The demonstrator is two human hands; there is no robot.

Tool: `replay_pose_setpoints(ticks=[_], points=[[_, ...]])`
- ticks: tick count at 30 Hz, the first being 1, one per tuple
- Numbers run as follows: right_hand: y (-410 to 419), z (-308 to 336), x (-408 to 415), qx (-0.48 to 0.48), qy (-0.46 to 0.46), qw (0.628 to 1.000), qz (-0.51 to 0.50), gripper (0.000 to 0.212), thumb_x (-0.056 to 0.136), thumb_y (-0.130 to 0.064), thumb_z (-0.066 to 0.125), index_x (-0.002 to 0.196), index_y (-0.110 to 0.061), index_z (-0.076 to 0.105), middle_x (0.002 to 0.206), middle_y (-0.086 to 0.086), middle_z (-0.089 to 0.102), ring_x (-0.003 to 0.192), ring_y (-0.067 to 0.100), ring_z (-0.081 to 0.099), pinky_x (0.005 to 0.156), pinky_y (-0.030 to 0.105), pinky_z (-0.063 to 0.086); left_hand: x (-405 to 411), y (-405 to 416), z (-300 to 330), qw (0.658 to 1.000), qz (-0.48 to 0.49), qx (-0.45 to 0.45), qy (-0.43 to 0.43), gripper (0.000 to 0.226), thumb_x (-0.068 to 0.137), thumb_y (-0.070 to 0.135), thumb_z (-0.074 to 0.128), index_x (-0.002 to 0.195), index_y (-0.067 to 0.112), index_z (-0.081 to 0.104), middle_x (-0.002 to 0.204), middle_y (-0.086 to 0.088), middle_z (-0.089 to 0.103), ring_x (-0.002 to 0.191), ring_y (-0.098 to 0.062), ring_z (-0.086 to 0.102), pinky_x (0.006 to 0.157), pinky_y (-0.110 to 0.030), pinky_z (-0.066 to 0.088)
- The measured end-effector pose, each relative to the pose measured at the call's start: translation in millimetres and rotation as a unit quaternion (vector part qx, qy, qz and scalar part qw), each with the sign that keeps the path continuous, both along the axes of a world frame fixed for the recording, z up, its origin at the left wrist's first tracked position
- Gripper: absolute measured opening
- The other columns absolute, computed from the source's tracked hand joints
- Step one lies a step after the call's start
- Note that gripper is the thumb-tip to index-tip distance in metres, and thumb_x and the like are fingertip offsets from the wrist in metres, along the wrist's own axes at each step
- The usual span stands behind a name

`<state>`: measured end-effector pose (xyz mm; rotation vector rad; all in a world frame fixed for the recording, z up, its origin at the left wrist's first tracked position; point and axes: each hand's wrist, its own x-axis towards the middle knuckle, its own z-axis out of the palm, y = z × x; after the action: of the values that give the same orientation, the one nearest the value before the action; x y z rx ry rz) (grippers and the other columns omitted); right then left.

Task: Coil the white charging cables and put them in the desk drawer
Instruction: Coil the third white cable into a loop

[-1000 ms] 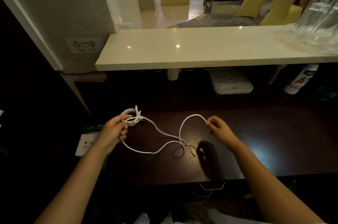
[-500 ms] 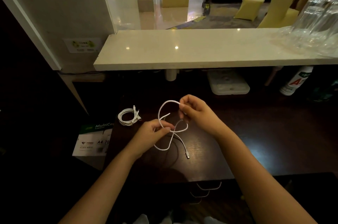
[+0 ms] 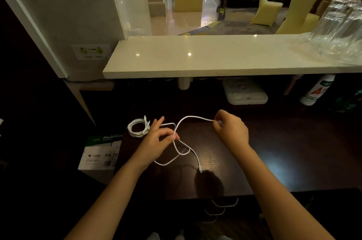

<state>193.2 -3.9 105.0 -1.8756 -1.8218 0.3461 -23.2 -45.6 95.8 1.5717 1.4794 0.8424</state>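
Right now the person's left hand point(image 3: 156, 140) pinches the loose white cable point(image 3: 182, 150) between thumb and forefinger where two strands cross, other fingers spread, while the right hand point(image 3: 230, 129) grips the same cable farther along, fingers curled round it, above the dark desk point(image 3: 274, 161). Its plug point(image 3: 200, 169) lies on the desktop toward the near edge. Beside the left hand, at the desk's left edge, sits a coiled white cable point(image 3: 138, 127). Drawer handles point(image 3: 225, 203) show below the near edge.
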Motion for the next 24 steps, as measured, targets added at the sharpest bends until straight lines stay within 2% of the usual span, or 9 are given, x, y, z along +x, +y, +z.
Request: replay_pose_setpoints(ticks=[2, 3, 6, 9, 12, 17, 20, 22, 24], points=[[-2.0, 1.1, -0.1, 0.008, -0.039, 0.999, 0.006, 0.014, 0.088, -0.023, 0.051, 0.094, -0.014, 0.060, 0.091, 0.004, 0.066, 0.083, 0.024, 0.061, 0.061, 0.028, 0.035, 1.2, -1.5, 3.3, 1.000, -0.014, -0.009, 0.020, 0.022, 0.088, 0.022, 0.057, 0.072, 0.033, 0.067, 0.151, 0.005, 0.027, 0.143, -0.008, 0.008, 0.118, -0.046, 0.005], [-2.8, 1.8, 0.6, 0.014, -0.056, 0.998, 0.007, 0.014, 0.088, -0.023, 0.051, 0.094, -0.013, 0.060, 0.091, 0.005, 0.065, 0.082, 0.025, 0.061, 0.061, 0.028, 0.034, 2.4, -3.0, 5.3, 0.999, -0.031, -0.020, 0.001, 0.022, 0.089, 0.019, 0.055, 0.074, 0.031, 0.067, 0.146, 0.005, 0.037, 0.140, -0.007, 0.021, 0.118, -0.046, 0.013], [-5.3, 4.9, 5.1, 0.024, -0.085, 0.996, 0.004, 0.014, 0.087, -0.022, 0.051, 0.093, -0.013, 0.060, 0.090, 0.006, 0.065, 0.081, 0.026, 0.060, 0.060, 0.028, 0.034, 10.6, -8.9, 14.0, 0.986, -0.078, -0.067, -0.127, 0.019, 0.094, 0.010, 0.045, 0.086, 0.011, 0.063, 0.096, 0.001, 0.071, 0.095, -0.013, 0.067, 0.096, -0.034, 0.048], [-7.4, 7.1, 10.5, -0.029, -0.119, 0.992, 0.034, 0.014, 0.087, -0.021, 0.052, 0.092, -0.015, 0.063, 0.092, 0.006, 0.066, 0.081, 0.026, 0.060, 0.062, 0.028, 0.037, 19.8, -9.8, 18.2, 0.961, -0.063, -0.112, -0.245, 0.024, 0.096, 0.009, 0.039, 0.098, 0.009, 0.063, 0.066, 0.005, 0.058, 0.059, -0.010, 0.058, 0.067, -0.027, 0.054], [-10.4, 9.4, 9.1, -0.159, -0.144, 0.968, 0.127, 0.015, 0.086, -0.023, 0.059, 0.096, -0.016, 0.067, 0.097, 0.006, 0.068, 0.087, 0.024, 0.063, 0.068, 0.030, 0.046, 22.6, -3.1, 17.9, 0.927, -0.041, -0.134, -0.348, 0.034, 0.093, -0.001, 0.035, 0.108, 0.012, 0.063, 0.068, 0.005, 0.052, 0.058, -0.005, 0.047, 0.057, -0.020, 0.047], [-25.4, 25.6, -2.4, -0.253, -0.081, 0.909, 0.321, 0.016, 0.087, -0.022, 0.060, 0.095, -0.013, 0.071, 0.087, 0.000, 0.066, 0.080, 0.015, 0.061, 0.072, 0.026, 0.049, 24.4, -0.8, 17.0, 0.963, -0.002, -0.095, -0.254, 0.024, 0.091, 0.003, 0.048, 0.107, 0.010, 0.065, 0.082, 0.001, 0.070, 0.070, -0.005, 0.067, 0.063, -0.015, 0.052], [-31.9, 44.5, -10.2, -0.213, -0.045, 0.893, 0.394, 0.015, 0.087, -0.025, 0.060, 0.097, -0.021, 0.071, 0.084, -0.008, 0.063, 0.067, 0.001, 0.052, 0.064, 0.016, 0.042, 28.5, -3.6, 13.6, 0.977, -0.016, -0.094, -0.193, 0.017, 0.088, 0.010, 0.057, 0.095, 0.016, 0.071, 0.076, 0.001, 0.074, 0.073, -0.013, 0.070, 0.064, -0.021, 0.055], [-33.1, 54.6, -14.5, -0.158, -0.022, 0.892, 0.423, 0.013, 0.085, -0.029, 0.063, 0.095, -0.025, 0.071, 0.090, -0.010, 0.055, 0.072, -0.001, 0.047, 0.064, 0.012, 0.038, 33.8, -7.1, 13.8, 0.980, -0.052, -0.103, -0.161, 0.016, 0.088, 0.016, 0.057, 0.085, 0.020, 0.072, 0.075, 0.000, 0.073, 0.073, -0.014, 0.070, 0.066, -0.024, 0.055], [-31.9, 59.6, -16.5, -0.126, 0.013, 0.902, 0.412, 0.012, 0.083, -0.029, 0.065, 0.092, -0.024, 0.071, 0.097, -0.011, 0.049, 0.078, -0.001, 0.044, 0.066, 0.011, 0.037, 37.6, -10.5, 18.0, 0.975, -0.088, -0.119, -0.165, 0.025, 0.093, 0.022, 0.049, 0.086, 0.011, 0.070, 0.073, -0.004, 0.071, 0.070, -0.016, 0.068, 0.067, -0.025, 0.053]])
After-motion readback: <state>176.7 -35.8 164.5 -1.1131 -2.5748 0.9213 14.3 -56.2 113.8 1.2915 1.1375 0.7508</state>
